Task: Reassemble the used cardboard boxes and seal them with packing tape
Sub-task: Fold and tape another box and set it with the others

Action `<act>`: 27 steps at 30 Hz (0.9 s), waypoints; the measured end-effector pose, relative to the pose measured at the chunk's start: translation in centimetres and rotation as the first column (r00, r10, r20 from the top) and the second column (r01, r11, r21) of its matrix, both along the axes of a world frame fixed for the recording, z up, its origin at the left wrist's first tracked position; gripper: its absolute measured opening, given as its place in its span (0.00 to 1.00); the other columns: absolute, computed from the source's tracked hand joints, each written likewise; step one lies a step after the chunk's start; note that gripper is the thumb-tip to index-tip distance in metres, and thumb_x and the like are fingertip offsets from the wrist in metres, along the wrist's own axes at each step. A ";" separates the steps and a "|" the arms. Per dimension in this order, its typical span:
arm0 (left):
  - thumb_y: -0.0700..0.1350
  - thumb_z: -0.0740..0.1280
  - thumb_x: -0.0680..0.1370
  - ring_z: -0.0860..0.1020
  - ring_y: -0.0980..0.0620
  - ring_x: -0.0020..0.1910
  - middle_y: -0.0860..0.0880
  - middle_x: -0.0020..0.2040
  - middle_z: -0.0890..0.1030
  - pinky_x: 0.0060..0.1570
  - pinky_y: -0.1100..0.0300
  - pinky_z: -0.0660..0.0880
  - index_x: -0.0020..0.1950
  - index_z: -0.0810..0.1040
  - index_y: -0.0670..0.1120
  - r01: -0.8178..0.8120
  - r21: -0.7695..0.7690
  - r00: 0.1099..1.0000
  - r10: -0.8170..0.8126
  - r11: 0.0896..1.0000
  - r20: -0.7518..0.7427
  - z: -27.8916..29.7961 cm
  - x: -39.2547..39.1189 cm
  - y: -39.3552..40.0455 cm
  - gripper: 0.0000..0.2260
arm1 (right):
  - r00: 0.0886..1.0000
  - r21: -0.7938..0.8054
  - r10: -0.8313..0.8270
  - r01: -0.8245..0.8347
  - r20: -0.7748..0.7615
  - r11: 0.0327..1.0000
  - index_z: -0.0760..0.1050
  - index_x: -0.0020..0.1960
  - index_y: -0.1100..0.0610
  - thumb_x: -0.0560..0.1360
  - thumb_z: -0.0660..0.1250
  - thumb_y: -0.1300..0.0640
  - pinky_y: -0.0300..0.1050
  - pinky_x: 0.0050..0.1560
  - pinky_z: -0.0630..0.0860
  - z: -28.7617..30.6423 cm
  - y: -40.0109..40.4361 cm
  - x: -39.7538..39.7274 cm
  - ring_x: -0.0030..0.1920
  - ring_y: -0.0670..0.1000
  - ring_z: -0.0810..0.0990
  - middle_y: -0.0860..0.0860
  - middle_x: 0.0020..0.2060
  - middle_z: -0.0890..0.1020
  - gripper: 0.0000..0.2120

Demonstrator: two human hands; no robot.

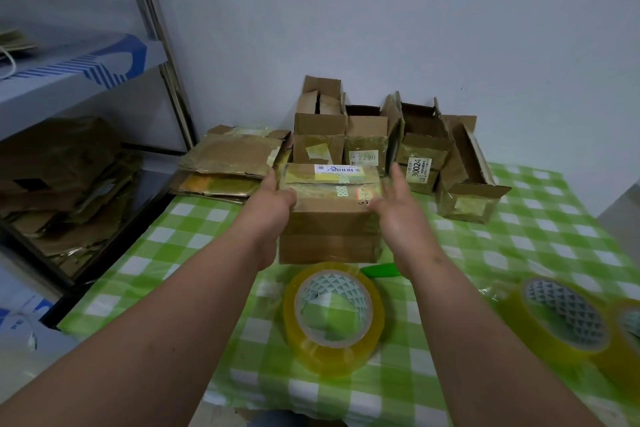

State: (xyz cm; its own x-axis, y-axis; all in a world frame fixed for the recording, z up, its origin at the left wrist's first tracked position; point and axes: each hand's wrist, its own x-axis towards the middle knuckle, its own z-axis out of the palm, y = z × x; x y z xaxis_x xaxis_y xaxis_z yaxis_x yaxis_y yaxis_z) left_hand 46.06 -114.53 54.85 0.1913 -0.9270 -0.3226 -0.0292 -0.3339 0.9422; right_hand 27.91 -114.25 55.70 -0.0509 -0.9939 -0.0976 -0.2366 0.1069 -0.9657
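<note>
A closed box (330, 212) is flanked by the left hand (277, 199) and right hand (398, 199), fingers spread straight. The open boxes (374, 139) at twelve o'clock could be toppled if it is pushed back.

Closed box (329, 215) mid-table — tape roll (334, 317) before it, open boxes (398, 146) behind, flattened stack (232, 163) left.

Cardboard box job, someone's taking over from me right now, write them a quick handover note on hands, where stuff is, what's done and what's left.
Left hand: fingers flat against the left side of the closed box.
Right hand: open at the box's right side; contact unclear.
The box sits mid-table on the green checked cloth, top flaps shut.
Tape roll lies just in front of it; another roll to the right. A green tool peeks out behind the first roll.
Done: several opened-up boxes stand at the back.
Left: flattened boxes stacked back left need reassembling. Whether the front box has fresh tape is unclear; check it.
</note>
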 end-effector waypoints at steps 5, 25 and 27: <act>0.40 0.53 0.84 0.52 0.46 0.79 0.56 0.81 0.44 0.68 0.52 0.66 0.81 0.48 0.57 0.081 -0.069 0.945 -0.054 0.994 0.323 1.8 -0.9 -0.9 0.28 | 0.935 -0.038 0.132 -0.153 -0.330 0.987 0.54 0.79 0.42 0.84 0.56 0.51 0.53 0.76 0.52 0.7 -0.9 1.1 0.79 0.52 0.51 0.45 0.80 0.50 0.25; 0.51 0.61 0.81 0.72 0.42 0.69 0.49 0.75 0.69 0.66 0.38 0.70 0.76 0.60 0.62 -0.045 -0.001 0.995 0.045 0.999 -0.091 0.8 -0.2 -1.1 0.24 | 0.987 0.053 0.027 -0.036 0.158 0.998 0.65 0.75 0.51 0.80 0.64 0.60 0.40 0.45 0.72 -0.6 -1.7 0.2 0.54 0.48 0.80 0.48 0.59 0.80 0.24; 0.48 0.62 0.81 0.72 0.45 0.69 0.52 0.76 0.68 0.69 0.44 0.68 0.76 0.60 0.64 -0.036 -0.082 0.996 0.029 0.996 -0.086 1.3 -0.3 -1.0 0.25 | 0.982 0.008 0.030 -0.032 0.188 0.999 0.67 0.73 0.52 0.80 0.64 0.64 0.39 0.43 0.74 -0.2 -1.4 -0.5 0.52 0.48 0.81 0.47 0.58 0.81 0.23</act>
